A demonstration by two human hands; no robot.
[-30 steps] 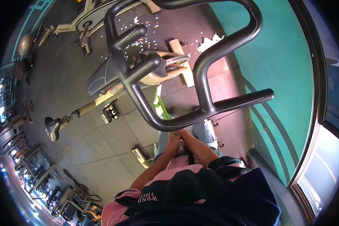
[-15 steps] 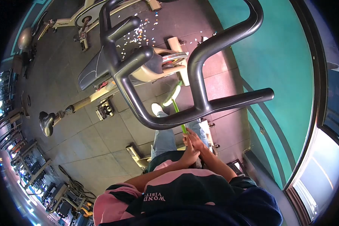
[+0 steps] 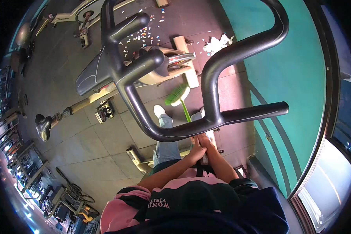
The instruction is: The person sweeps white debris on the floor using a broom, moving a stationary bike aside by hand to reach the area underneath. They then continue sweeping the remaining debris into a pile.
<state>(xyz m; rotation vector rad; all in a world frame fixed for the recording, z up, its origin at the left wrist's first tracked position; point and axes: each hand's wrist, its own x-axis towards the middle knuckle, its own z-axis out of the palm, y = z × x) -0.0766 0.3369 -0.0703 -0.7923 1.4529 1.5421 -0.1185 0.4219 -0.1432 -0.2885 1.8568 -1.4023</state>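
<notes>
Both my hands are wrapped round the green handle of a broom [image 3: 186, 112], held in front of my legs. My right hand [image 3: 204, 141] grips nearer the broom head, partly behind the black handlebar [image 3: 171, 130]. Closed lower on the handle is my left hand [image 3: 197, 151], close beside the right. The broom's white head with green bristles [image 3: 177, 94] is over the dark floor, bristles turned toward the left. It sits just beyond my white shoe [image 3: 158, 111], close to the exercise bike's cream foot bar [image 3: 186, 62].
White and coloured paper scraps [image 3: 144, 36] are scattered past the exercise bike. A larger heap of white scraps [image 3: 217, 44] lies near the teal wall [image 3: 284, 58]. Another bike [image 3: 85, 15] stands at the upper left, and gym equipment [image 3: 31, 167] lines the left side.
The broom head has turned so its green bristles now face up and left. My hands have shifted slightly right. The white heap by the wall has come into fuller view.
</notes>
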